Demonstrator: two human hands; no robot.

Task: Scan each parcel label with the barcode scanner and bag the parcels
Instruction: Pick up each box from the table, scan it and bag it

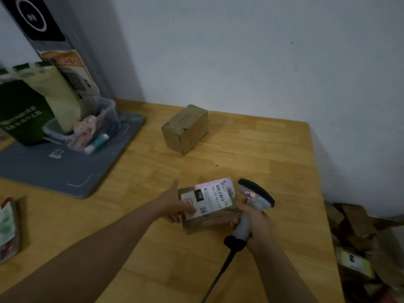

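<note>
A small brown parcel lies on the wooden table near its front, with a white label facing up. My left hand holds the parcel at its left side, thumb raised and fingers on the label's near corner. My right hand grips the handle of a grey barcode scanner, whose dark head sits just right of the parcel; a pinkish glow lies on the label's far end. The scanner's black cable runs toward me. A second taped brown parcel stands farther back.
A grey mat at the left carries a clear bin with a glue stick and a green box. A printed packet lies at the left edge. Cardboard scraps pile on the floor to the right.
</note>
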